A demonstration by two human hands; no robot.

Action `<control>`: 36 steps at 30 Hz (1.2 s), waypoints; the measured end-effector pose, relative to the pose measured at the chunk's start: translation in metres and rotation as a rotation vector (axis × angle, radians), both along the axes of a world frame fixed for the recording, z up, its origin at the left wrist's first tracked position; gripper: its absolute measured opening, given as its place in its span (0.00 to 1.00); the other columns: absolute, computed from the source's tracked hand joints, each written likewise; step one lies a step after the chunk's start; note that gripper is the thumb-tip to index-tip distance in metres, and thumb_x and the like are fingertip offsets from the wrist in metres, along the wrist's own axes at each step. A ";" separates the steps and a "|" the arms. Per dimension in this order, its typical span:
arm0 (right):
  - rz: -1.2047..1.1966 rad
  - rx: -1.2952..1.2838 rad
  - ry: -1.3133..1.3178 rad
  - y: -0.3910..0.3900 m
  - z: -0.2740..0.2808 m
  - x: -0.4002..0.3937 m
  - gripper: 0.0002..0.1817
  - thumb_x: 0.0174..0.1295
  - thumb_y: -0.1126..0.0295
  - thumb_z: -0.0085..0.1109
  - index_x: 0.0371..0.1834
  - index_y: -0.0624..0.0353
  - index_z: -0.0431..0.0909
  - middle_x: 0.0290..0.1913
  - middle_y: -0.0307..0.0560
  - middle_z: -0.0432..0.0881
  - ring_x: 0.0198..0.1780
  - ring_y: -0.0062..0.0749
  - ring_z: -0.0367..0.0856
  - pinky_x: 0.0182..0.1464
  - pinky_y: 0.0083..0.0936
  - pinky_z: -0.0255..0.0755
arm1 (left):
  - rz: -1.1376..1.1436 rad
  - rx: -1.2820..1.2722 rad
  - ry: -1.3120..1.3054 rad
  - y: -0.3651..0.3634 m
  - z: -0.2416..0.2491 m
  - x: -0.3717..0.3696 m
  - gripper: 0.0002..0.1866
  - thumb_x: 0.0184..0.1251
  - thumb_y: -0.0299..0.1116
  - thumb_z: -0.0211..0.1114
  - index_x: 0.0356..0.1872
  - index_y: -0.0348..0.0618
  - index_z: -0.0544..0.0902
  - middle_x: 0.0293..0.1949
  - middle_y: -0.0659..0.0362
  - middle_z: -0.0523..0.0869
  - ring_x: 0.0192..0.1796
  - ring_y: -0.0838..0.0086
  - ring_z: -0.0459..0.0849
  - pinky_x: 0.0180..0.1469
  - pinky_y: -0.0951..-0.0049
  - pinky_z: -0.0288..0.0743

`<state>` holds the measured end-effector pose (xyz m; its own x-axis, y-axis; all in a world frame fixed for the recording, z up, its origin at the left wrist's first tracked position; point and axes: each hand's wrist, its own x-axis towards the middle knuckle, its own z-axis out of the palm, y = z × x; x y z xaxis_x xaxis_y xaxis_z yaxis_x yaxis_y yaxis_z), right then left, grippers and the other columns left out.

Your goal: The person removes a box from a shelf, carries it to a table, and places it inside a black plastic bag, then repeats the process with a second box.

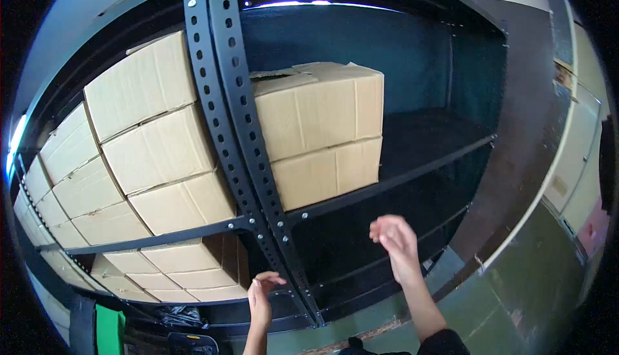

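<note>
My left hand [263, 289] is raised in front of the lower part of the shelf uprights, its fingers loosely bent and holding nothing. To the right, my right hand [394, 237] hovers before the lower bay, with half-curled fingers and nothing in them. Neither hand appears to touch anything. Above them, an upper cardboard box [322, 113] rests on a lower cardboard box [327, 173] at the left end of the right-hand shelf. The upper one has a dark gap in its top, near the upright.
Black perforated uprights [242, 97] divide the rack. Left of them stand several stacked cardboard boxes [158, 152], with more boxes [184, 256] on the shelf below. A green object [109, 329] is at lower left. A dark wall panel [525, 97] borders the rack's right side.
</note>
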<state>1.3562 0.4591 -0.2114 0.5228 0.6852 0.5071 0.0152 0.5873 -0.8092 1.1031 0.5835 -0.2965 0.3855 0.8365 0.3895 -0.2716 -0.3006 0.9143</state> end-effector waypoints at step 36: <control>-0.245 0.487 -0.249 -0.001 0.134 0.090 0.62 0.32 0.60 0.82 0.70 0.58 0.47 0.65 0.47 0.60 0.64 0.38 0.64 0.65 0.35 0.59 | -0.055 0.410 -0.088 -0.009 0.104 0.075 0.34 0.71 0.59 0.39 0.63 0.39 0.61 0.59 0.45 0.71 0.63 0.59 0.70 0.62 0.59 0.63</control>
